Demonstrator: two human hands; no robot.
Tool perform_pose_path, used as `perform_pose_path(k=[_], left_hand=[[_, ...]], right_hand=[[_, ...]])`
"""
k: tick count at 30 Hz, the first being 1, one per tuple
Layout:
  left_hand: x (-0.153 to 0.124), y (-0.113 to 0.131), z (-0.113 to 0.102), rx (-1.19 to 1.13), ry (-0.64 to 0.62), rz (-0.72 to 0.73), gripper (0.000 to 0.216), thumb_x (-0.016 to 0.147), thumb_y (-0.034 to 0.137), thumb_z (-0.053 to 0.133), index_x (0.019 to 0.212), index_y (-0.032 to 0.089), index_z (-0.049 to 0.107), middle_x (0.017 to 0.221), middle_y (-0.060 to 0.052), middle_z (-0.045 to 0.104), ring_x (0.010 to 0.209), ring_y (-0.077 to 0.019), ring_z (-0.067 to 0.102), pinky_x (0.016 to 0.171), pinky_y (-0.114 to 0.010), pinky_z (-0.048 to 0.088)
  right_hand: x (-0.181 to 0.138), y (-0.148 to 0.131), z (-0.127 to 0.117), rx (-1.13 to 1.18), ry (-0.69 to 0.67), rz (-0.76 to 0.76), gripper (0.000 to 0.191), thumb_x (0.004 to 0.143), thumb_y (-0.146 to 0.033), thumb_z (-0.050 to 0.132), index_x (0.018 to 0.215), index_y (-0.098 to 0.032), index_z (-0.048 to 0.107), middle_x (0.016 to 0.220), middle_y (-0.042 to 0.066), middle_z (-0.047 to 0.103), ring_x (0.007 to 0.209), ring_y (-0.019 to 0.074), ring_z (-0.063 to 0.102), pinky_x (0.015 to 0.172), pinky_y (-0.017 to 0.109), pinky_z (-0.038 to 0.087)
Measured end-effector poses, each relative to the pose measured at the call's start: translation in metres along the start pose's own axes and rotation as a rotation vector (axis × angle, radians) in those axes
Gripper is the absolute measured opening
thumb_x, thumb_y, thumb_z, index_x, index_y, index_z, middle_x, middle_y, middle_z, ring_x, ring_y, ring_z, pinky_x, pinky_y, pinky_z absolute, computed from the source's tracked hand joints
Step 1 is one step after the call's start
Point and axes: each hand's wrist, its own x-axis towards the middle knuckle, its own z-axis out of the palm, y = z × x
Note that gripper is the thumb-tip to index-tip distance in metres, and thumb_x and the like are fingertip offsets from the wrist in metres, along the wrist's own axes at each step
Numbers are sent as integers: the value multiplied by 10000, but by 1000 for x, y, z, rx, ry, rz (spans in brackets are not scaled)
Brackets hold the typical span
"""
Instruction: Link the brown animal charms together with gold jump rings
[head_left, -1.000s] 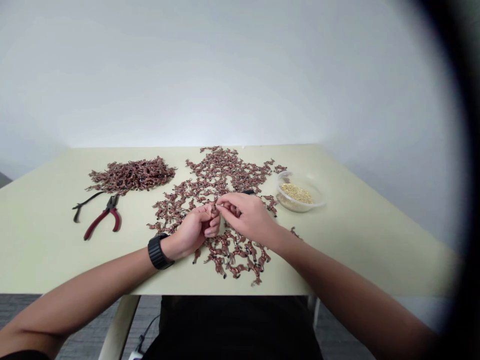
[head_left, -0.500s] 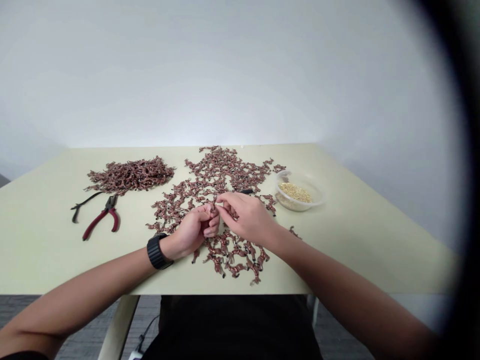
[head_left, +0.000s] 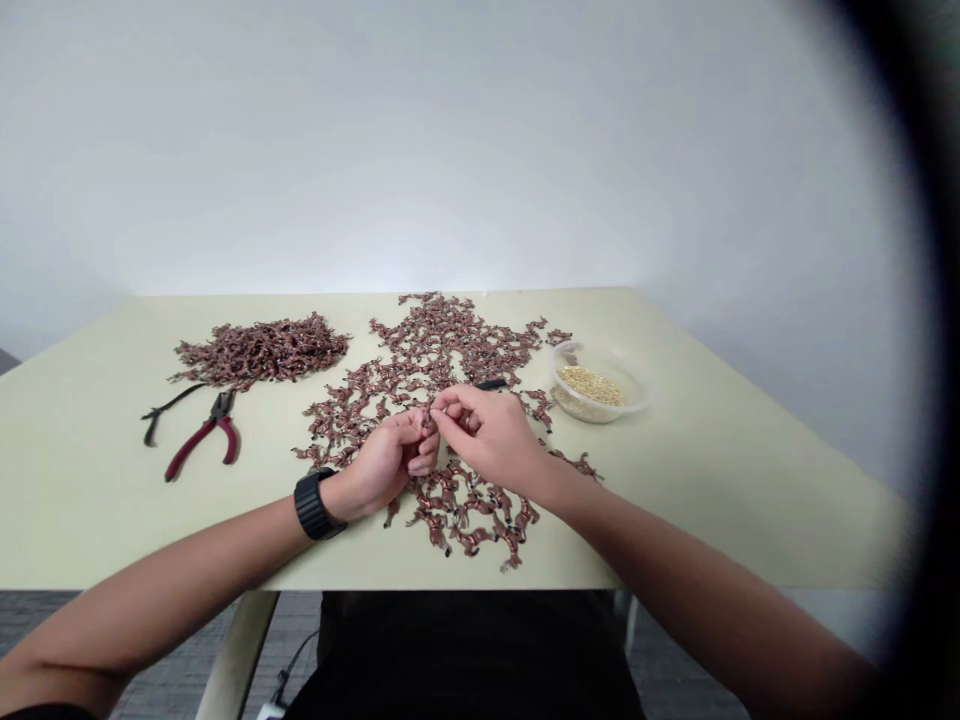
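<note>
Above the middle of the table, my left hand (head_left: 397,455) is closed in a pinch around a small brown animal figurine (head_left: 427,420), mostly covered by the fingers. My right hand (head_left: 487,430) meets it from the right, thumb and forefinger pressed together at the figurine's top; anything between those fingertips is too small to make out. Below and around both hands lie many brown deer-like figurines (head_left: 472,540) with dark feet, spread loosely over the table. A black tip of some object (head_left: 493,384) shows just behind my right hand; I cannot tell whether it is held.
On the left is a dense heap of brown figurines (head_left: 262,350). In front of it lie red-handled pliers (head_left: 196,445) and a thin black tool (head_left: 169,408). A clear round plastic bowl (head_left: 637,400) with small gold pieces (head_left: 592,384) stands right of the spread on the pale yellow table (head_left: 712,480).
My right hand's fingers have shifted slightly and the wrist has dropped a little, baring more figurines behind the forearm. My left hand stays in place with its figurine.
</note>
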Motion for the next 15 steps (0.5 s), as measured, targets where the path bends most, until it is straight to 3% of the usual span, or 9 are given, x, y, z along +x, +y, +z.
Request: perform_pose_path(k=[4,9,12,15], left_hand=[[3,-4,-4,79,46,45,127,773,103,560,736,165,455,614,22,446,465,-68,320,487,-216,246],[5,-5,-8,235,73,156,178,852,210,614,738,166,483,627,15,480,491,-78,342,486,-213,243],[4,-4,-8,202,66,146,162,846,190,610,749,167,481,627,19,472,486,-77,346,490,-217,246],[4,-2,-7,116,65,97,128,805,127,582,758,168,470,632,22,456,476,-74,345,493,-219,253]], right_hand=[[0,-1,5,366,-32,309,136,918,-325,621,939,-202,675,757,15,681,578,126,571,504,246,459],[5,0,-3,828,-243,577,240,853,-388,714,770,-168,665,639,-7,587,517,97,487,451,226,438],[8,2,-8,847,-293,590,270,870,-398,695,741,-164,661,630,-5,584,501,87,469,449,221,424],[8,3,-8,623,-193,474,218,898,-392,659,877,-178,695,681,11,638,535,110,528,491,237,462]])
